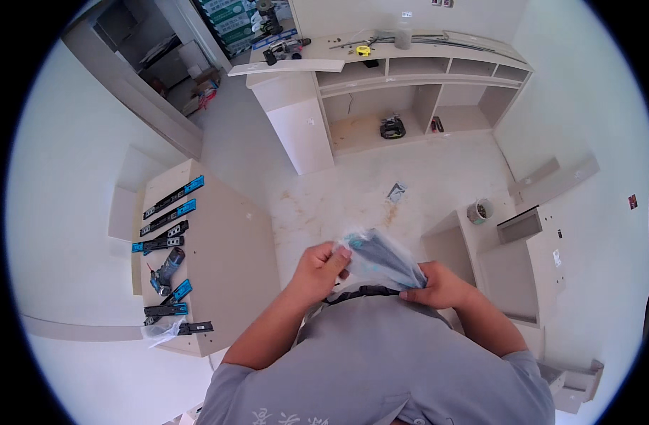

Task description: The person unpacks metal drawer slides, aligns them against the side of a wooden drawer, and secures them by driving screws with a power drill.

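Note:
In front of my waist I hold a clear plastic bag [382,259] with long dark pieces and some teal marks showing through it. My left hand [317,270] pinches its upper left end between thumb and fingers. My right hand [438,285] grips the lower right end, thumb on top. What exactly lies inside is blurred by the film. On the cabinet side panel [236,265] to my left lie several black drawer slides [174,196] with blue ends. Among them is a cordless drill [168,272]. A crumpled plastic bag [166,331] lies at the panel's near end.
A long cabinet [289,106] stands ahead, with power tools [285,49] and a yellow tape measure [363,51] on top and a jigsaw [392,127] inside. At right, a bucket [480,210] sits on a low cabinet [509,273]. A small packet [397,191] lies on the floor.

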{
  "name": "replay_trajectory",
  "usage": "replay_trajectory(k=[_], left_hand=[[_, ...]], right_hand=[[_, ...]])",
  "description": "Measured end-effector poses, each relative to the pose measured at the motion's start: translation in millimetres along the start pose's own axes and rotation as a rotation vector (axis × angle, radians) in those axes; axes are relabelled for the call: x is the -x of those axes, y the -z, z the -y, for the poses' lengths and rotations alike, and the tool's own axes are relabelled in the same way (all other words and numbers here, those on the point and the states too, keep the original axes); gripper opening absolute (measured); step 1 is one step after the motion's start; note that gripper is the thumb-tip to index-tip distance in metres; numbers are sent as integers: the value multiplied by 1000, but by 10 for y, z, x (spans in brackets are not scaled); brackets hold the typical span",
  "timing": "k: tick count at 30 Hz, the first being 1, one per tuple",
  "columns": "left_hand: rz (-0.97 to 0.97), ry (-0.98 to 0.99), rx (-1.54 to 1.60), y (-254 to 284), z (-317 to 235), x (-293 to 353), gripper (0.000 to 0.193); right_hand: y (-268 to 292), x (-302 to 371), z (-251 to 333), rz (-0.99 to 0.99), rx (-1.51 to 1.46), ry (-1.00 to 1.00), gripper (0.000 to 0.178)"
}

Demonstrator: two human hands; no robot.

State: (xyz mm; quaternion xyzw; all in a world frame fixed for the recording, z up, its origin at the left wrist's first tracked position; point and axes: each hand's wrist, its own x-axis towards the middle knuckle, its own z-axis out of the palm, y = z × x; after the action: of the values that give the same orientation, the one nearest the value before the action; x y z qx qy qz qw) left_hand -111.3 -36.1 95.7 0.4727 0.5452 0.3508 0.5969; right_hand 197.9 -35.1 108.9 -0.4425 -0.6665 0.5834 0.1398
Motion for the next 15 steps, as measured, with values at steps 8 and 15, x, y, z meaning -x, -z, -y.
replay_trajectory(k=[8,15], left_hand=[[4,-685,-257,-17,-703,95,27],[218,-19,-219,10,-787,107,15]], right_hand=[[58,182,-69,51,216,40,32],[-96,227,-58,-23,459,220,33]])
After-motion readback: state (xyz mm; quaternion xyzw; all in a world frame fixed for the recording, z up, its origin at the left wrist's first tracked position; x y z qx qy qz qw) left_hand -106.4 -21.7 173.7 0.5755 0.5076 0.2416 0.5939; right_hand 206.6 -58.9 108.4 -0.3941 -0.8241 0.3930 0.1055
